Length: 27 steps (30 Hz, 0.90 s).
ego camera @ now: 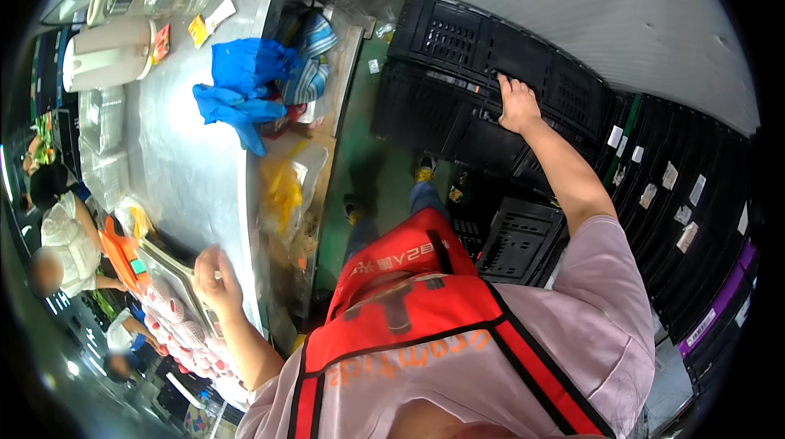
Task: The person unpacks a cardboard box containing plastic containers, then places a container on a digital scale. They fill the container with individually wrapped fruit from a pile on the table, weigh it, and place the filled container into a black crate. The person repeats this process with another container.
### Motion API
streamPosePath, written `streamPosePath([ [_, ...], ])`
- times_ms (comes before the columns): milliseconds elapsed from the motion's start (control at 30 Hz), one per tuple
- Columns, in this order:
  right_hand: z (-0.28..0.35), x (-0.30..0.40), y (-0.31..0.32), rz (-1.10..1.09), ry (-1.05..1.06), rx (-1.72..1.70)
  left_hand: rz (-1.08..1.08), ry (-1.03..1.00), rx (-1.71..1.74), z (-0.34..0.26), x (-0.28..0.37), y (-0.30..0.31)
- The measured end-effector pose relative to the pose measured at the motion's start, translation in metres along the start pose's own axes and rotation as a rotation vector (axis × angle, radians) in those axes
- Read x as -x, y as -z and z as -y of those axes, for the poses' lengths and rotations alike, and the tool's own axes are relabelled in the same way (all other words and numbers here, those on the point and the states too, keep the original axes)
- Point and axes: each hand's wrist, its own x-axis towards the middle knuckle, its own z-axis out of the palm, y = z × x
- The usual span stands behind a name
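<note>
My right hand [518,105] reaches forward to a black plastic crate [454,34], its fingers hooked at the rim and its thumb lower down. Another black crate [417,105] lies directly below that one. My left hand [218,282] hangs by the edge of the steel table [184,175], with loosely bent fingers and no object visible in it. Close to it are a dark, pale-rimmed tray or device [178,273] and fruit in foam nets [190,335]. Blue gloves or plastic [245,83] lie across the table's edge.
Stacked black crates [681,194] line the right side, and a folded crate [521,236] lies near my legs. Under the table, a shelf [325,175] holds yellow plastic and cloths. A whitish container [110,53] stands on the table. Other people work at the far left.
</note>
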Motion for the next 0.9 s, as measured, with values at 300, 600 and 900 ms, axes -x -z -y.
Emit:
streamPosePath([
  [300, 0.023, 0.071, 0.011, -0.108, 0.137, -0.182, 0.165, -0.381, 0.358, -0.091, -0.062, -0.085],
  [600, 0.117, 0.186, -0.015, -0.255, 0.142, -0.578, 0.570, -0.854, 0.397, -0.204, -0.119, -0.160],
  [900, 0.013, 0.002, -0.108, -0.070, -1.125, -2.265, 0.935, -1.243, -0.261, -0.244, -0.077, -0.347],
])
